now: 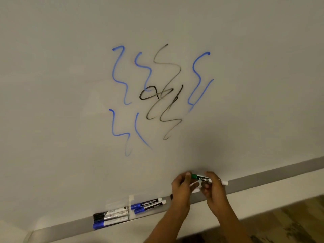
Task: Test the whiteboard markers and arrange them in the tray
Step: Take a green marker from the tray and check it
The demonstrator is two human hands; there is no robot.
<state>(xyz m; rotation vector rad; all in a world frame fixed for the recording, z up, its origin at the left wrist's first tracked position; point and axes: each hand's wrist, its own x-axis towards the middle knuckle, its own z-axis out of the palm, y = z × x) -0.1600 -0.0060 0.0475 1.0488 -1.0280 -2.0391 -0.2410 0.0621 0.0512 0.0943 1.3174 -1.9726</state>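
Note:
A green-capped marker [201, 178] with a white barrel is held level just above the tray, in front of the whiteboard [70, 85]. My left hand [180, 188] pinches its green cap end. My right hand [213, 188] grips the barrel, whose white tail sticks out to the right. In the grey tray [263, 179] lie two blue-capped markers [148, 205] side by side. Further left lies a group of three, two black-capped and one blue-capped [110, 218]. Another dark marker tip [171, 196] shows behind my left wrist.
Blue and black squiggles [157, 95] cover the middle of the board. The tray runs slantwise from lower left to upper right. Below it are a white ledge [254, 200] and a wood-patterned floor [289, 223] at the lower right.

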